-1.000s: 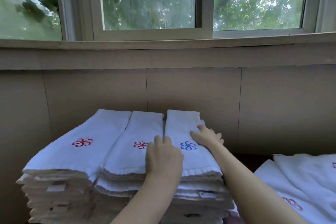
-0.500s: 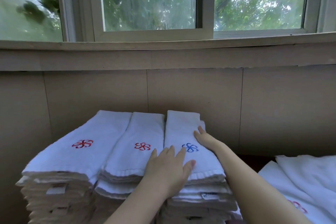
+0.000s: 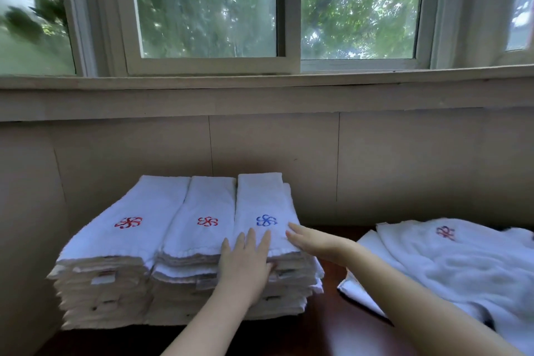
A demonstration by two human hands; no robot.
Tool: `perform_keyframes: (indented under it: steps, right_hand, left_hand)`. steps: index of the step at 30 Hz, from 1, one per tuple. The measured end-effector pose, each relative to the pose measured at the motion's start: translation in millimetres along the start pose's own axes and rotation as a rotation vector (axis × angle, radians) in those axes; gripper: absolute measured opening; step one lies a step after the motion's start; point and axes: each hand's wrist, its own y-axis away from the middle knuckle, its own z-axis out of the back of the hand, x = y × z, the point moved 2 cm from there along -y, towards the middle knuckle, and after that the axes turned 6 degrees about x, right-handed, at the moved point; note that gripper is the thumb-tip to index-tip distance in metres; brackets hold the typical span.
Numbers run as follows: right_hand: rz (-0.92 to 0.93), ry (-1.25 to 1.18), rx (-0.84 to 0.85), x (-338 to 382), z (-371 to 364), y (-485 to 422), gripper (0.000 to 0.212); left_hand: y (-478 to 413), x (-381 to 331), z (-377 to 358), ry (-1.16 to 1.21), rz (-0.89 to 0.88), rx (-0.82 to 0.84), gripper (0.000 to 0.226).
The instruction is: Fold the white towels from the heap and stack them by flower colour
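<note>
Three stacks of folded white towels stand side by side against the wall. The left stack point(image 3: 127, 228) and the middle stack point(image 3: 202, 225) each show a red flower on top. The right stack's top towel point(image 3: 261, 205) shows a blue flower. My left hand point(image 3: 245, 260) lies flat with straight fingers on the near end of the blue-flower towel. My right hand point(image 3: 312, 241) has straight fingers at that towel's right edge; whether it touches I cannot tell. The heap of unfolded white towels point(image 3: 462, 266) lies to the right, with a dark red flower showing.
The towels sit on a dark wooden table point(image 3: 326, 329). A beige panelled wall point(image 3: 375, 167) rises right behind the stacks, with a window sill above. A beige surface closes in the left side.
Both hands have slid toward me along the blue-flower towel. The right hand has moved from the towel's middle to its near right edge. The view has tilted down and right, showing more of the heap.
</note>
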Motion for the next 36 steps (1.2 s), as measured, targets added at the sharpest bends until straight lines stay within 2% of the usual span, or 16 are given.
perform_keyframes:
  steps: [3,5,6,8,9,11,13,15,18,20,22,25,28,33,36]
  right_hand:
    - [-0.054,0.130,0.090,-14.0,3.4,50.0,0.049]
    - [-0.124,0.319,0.080,-37.4,3.8,85.8,0.045]
    - [-0.194,0.422,0.010,-56.1,6.4,103.8,0.047]
    - [-0.386,0.612,-0.206,-99.6,17.7,146.2,0.050]
    - [-0.491,0.676,-0.308,-120.5,23.1,172.1,0.053]
    - [-0.669,0.647,-0.449,-166.0,30.6,221.3,0.062]
    - [-0.764,0.608,-0.448,-205.1,24.9,261.5,0.057]
    - [-0.702,0.634,-0.511,-227.7,9.4,285.8,0.035]
    - [-0.506,0.580,-0.689,-228.7,-8.2,301.9,0.012]
    - [-0.365,0.584,-0.807,-225.6,-9.8,308.2,0.025]
    - [-0.321,0.604,-0.855,-221.2,-12.9,315.7,0.025]
    - [-0.345,0.628,-0.777,-218.1,-22.9,319.3,0.028]
    - [-0.357,0.542,-0.666,-217.2,-35.6,322.1,0.008]
    - [-0.397,0.285,-0.666,-207.0,-55.2,340.2,0.010]
    - [-0.352,0.167,-0.694,-198.6,-60.9,352.4,0.013]
  left_hand:
    - [18.4,-10.7,0.9,-0.066,0.024,-0.034,0.063]
    - [36.7,-27.0,7.4,-0.067,-0.067,-0.142,0.065]
    - [46.7,-39.6,12.1,-0.042,-0.138,-0.261,0.066]
    - [63.7,-71.8,12.8,0.023,-0.288,-0.399,0.059]
    - [72.5,-92.7,11.1,0.071,-0.344,-0.406,0.054]
    - [78.1,-141.2,1.8,0.268,-0.438,-0.289,0.048]
    - [80.0,-198.6,-8.2,0.342,-0.491,-0.187,0.051]
    - [82.1,-250.7,-11.4,0.430,-0.497,-0.105,0.060]
    - [90.7,-311.5,-19.1,0.481,-0.533,0.065,0.065]
    - [100.9,-335.9,-25.2,0.452,-0.564,0.113,0.048]
    - [109.2,-345.2,-29.6,0.414,-0.531,0.089,0.032]
    - [114.6,-340.5,-31.5,0.386,-0.491,0.073,0.027]
    - [119.5,-335.9,-27.6,0.365,-0.485,0.090,0.023]
    - [144.5,-331.0,-29.9,0.350,-0.470,0.102,0.021]
    - [158.2,-314.5,-35.4,0.313,-0.454,0.111,0.022]
